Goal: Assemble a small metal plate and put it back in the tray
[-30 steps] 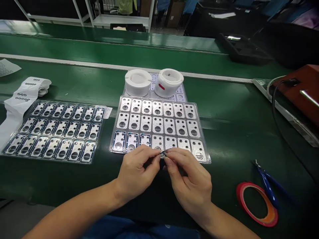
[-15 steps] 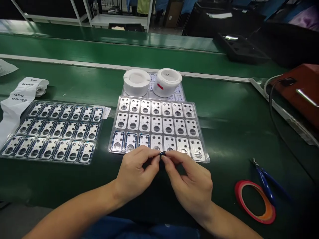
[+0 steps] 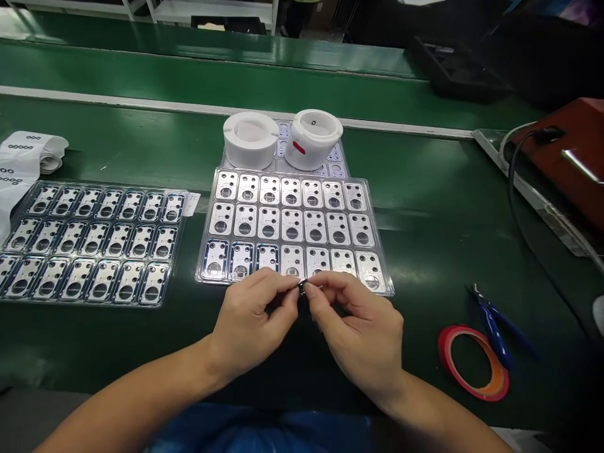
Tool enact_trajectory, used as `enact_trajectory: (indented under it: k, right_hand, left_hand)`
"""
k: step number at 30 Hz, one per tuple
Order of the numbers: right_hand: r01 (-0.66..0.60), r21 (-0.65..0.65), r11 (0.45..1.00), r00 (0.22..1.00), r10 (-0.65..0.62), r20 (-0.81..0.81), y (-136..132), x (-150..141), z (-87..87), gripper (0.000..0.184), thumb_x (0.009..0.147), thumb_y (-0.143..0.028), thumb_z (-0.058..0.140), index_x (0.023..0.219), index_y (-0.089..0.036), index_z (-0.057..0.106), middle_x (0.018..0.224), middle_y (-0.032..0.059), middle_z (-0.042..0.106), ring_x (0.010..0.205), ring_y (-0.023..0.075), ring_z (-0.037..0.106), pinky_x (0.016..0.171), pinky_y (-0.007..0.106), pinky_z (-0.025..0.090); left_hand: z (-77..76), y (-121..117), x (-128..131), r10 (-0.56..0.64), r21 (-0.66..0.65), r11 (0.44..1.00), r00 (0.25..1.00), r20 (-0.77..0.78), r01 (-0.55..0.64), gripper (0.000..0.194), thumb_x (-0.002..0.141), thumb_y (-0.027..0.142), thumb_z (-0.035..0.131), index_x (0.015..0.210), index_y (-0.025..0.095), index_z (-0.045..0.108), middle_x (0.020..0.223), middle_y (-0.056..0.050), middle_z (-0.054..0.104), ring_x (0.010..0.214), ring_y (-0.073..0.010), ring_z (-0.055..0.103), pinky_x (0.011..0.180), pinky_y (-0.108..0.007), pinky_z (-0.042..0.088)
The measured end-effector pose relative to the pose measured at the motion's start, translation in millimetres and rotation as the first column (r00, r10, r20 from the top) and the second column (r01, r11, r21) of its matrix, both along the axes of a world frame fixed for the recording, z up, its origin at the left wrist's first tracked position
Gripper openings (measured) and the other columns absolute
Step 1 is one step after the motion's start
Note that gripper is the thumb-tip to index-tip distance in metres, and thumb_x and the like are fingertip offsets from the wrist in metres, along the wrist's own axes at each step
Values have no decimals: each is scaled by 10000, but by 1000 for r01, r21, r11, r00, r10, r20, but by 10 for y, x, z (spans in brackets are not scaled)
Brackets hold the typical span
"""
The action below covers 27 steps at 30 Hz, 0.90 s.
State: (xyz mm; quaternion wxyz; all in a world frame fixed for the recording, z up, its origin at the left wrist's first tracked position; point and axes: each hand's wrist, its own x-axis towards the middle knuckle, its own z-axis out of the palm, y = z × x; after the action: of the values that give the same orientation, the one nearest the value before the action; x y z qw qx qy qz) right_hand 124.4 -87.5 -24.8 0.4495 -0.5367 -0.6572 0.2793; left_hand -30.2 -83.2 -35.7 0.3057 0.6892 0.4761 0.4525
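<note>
Thumb and forefinger of my left hand [image 3: 257, 318] pinch one side of a small dark part [image 3: 302, 287]; those of my right hand [image 3: 361, 327] pinch its other side. The part is mostly covered by fingertips, and its kind cannot be made out. Both hands meet at the front edge of a clear tray [image 3: 201, 267] that holds rows of silver rectangular plates [image 3: 292, 225] with round holes. Three plates at the front left of this tray have blue borders, such as the leftmost plate [image 3: 216, 259]. My fingers hide parts of the front row.
A second tray [image 3: 160, 301] of blue-bordered plates lies left, beside a printed label strip [image 3: 19, 165]. Two white label rolls [image 3: 251, 157] [image 3: 311, 154] stand behind the middle tray. Right are red tape [image 3: 446, 352], blue-handled cutters [image 3: 493, 330] and a black cable [image 3: 528, 239].
The view has tilted down and shifted slightly, so the trays and rolls appear higher and farther left. Both hands keep their pinch, and the small dark part looks turned between the fingertips.
</note>
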Motion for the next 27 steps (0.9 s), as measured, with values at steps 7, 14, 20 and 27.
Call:
enact_trajectory:
  k: [7,14,20,27]
  right_hand:
    - [-29,154,988,991,8,137,-24,7,-63,113,911,-101,626,901,-213,634,626,-69,601,500,87,576,518,189,500]
    - [-87,418,904,954,-45,296,-11,7,-137,154,907,-35,637,948,-182,626,691,-34,667,544,100,630,579,202,522]
    - [-155,422,893,944,9,330,-12,10,-157,166,899,-12,641,956,-165,615,649,-32,620,511,110,592,542,238,484]
    - [-194,423,885,933,33,359,27,71,-168,189,915,-2,618,1015,-163,608,706,8,683,590,146,659,579,256,508]
  left_hand:
    - [4,4,-6,13,-181,983,997,78,1,139,871,131,624,923,143,752,770,-21,713,674,-103,646,640,-198,508]
    - [23,11,0,31,-349,937,987,158,27,142,862,167,644,928,163,769,793,-10,729,698,-106,664,657,-195,526]
    - [0,29,-6,60,-432,901,976,211,38,144,852,197,643,910,157,768,818,-27,736,734,-139,682,682,-234,543]
    - [2,51,8,80,-544,828,932,353,135,158,841,230,660,946,169,760,828,-25,739,748,-154,690,716,-269,574]
